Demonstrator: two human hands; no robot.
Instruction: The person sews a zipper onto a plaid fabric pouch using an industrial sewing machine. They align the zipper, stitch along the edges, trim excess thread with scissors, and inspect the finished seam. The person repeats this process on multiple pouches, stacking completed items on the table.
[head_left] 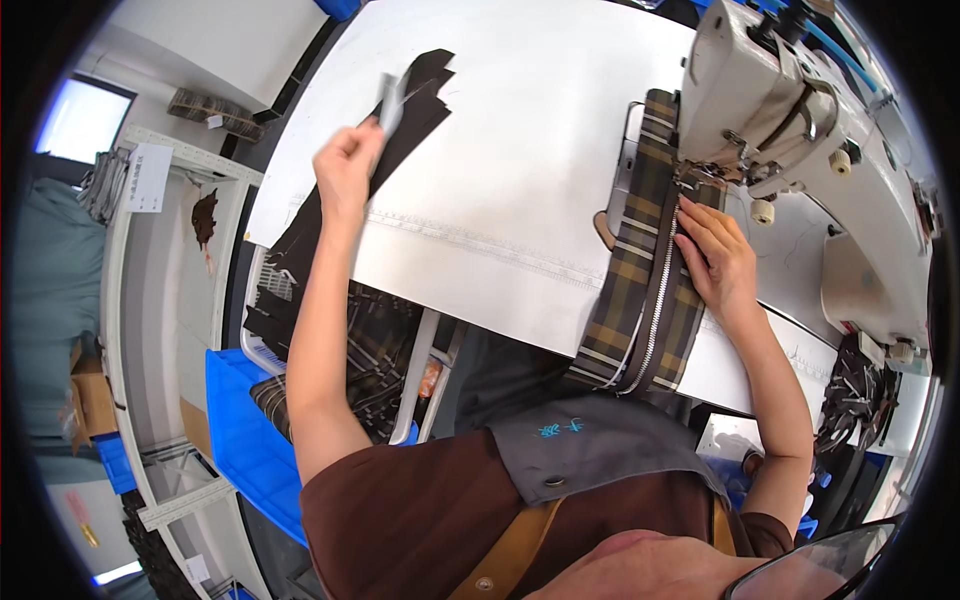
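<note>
My left hand [345, 168] is raised over the left part of the white table, fingers closed round a grey, blade-like thing [393, 105] too blurred to name. Below it lie long dark brown fabric strips [428, 95]. On the right, my right hand [722, 258] lies with its fingers stretched out on a plaid fabric piece [625, 275] beside a metal-toothed zipper [656, 310]. The far end of this piece sits under the needle area of a white sewing machine [745, 90]. Its near end hangs over the table's front edge.
A printed ruler scale [480, 243] runs across the white table [520, 120]. At lower left are a blue bin [235, 420] and plaid fabric [375, 345] below the edge. Dark scraps [858, 395] are heaped at far right. Shelving [125, 300] stands on the left.
</note>
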